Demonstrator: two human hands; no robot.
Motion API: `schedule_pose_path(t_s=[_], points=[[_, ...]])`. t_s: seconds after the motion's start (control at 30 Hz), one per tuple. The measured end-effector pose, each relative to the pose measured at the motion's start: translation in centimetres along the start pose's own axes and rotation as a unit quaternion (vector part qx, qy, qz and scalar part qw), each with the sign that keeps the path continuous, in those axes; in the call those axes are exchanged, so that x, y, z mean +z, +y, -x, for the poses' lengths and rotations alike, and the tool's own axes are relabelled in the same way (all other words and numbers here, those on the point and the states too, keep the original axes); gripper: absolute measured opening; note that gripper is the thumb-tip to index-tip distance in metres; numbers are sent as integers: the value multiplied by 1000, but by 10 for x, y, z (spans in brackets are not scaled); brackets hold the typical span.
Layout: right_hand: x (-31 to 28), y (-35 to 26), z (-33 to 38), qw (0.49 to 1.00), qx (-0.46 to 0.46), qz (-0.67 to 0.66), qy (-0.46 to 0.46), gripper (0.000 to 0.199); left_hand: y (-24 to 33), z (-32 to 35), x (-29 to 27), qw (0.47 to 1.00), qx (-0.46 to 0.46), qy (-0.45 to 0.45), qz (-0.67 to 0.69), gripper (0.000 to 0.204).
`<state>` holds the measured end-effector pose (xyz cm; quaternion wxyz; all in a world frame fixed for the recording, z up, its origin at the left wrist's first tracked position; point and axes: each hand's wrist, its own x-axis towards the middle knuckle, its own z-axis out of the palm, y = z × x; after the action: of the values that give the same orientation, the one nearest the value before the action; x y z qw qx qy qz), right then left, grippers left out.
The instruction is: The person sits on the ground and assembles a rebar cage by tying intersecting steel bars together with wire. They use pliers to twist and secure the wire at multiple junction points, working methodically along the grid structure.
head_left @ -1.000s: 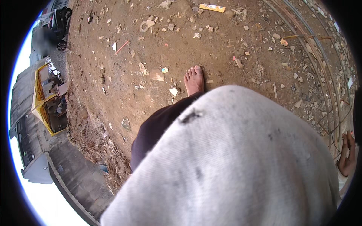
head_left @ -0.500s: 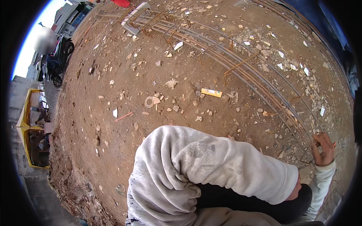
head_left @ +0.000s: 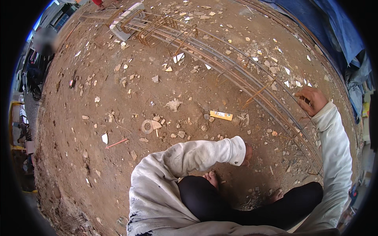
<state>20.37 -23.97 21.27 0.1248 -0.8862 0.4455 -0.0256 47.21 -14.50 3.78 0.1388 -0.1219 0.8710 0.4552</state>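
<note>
Can't tell from my feed what the left hand (head_left: 248, 153) is doing, its grip's mostly behind the cuff. The right hand (head_left: 312, 100) has a narrow, curled grip at the outermost of the long metal bars (head_left: 232, 70), can't tell if it's closed on it. Looks early to me: bars already laid side by side on the dirt (head_left: 189, 86), rusty brown and gray, one bent hoop (head_left: 258, 94) nearby, other hoops (head_left: 151, 29) not spread out, bunched beside the pale block (head_left: 120, 33).

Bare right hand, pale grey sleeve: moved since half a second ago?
Yes, forward: the bare right hand was lower in the picture than the flat yellow rectangular packet; now it is slightly higher.
</note>
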Motion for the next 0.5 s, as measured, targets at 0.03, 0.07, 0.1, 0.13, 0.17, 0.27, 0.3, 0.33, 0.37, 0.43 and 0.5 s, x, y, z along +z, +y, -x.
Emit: schedule_pose_path(t_s=[0.03, 0.07, 0.1, 0.13, 0.17, 0.27, 0.3, 0.33, 0.37, 0.43, 0.5], points=[[-6, -2, -21, 1000, 12, 25, -2, 20, -23, 15, 4, 999, -1, 52, 5, 29], [-17, -2, -38, 997, 34, 63, -6, 20, -44, 27, 6, 995, 4, 69, 73, 29], [-20, -2, -62, 995, 48, 89, -11, 19, -64, 46, 12, 986, -3, 84, 147, 29], [-30, 3, -72, 989, 76, 125, -18, 19, -82, 51, 15, 972, 6, 94, 215, 29], [-32, 5, -90, 989, 70, 133, -10, 18, -100, 65, 24, 958, -21, 124, 257, 26], [-28, -1, -121, 979, 72, 171, -86, 17, -138, 123, 18, 921, -119, 132, 346, 26], [-23, -5, -126, 975, 56, 182, -117, 17, -155, 140, 22, 899, -148, 165, 378, 27], [-18, -8, -130, 969, 40, 192, -148, 17, -170, 158, 24, 881, -187, 187, 392, 26], [-18, -17, -135, 970, 35, 173, -164, 17, -184, 175, 25, 861, -222, 212, 406, 26], [-14, -35, -143, 974, 23, 136, -180, 18, -203, 213, 18, 784, -270, 278, 485, 25], [-16, -54, -163, 979, 10, 108, -173, 18, -227, 248, 8, 698, -289, 353, 552, 25]])
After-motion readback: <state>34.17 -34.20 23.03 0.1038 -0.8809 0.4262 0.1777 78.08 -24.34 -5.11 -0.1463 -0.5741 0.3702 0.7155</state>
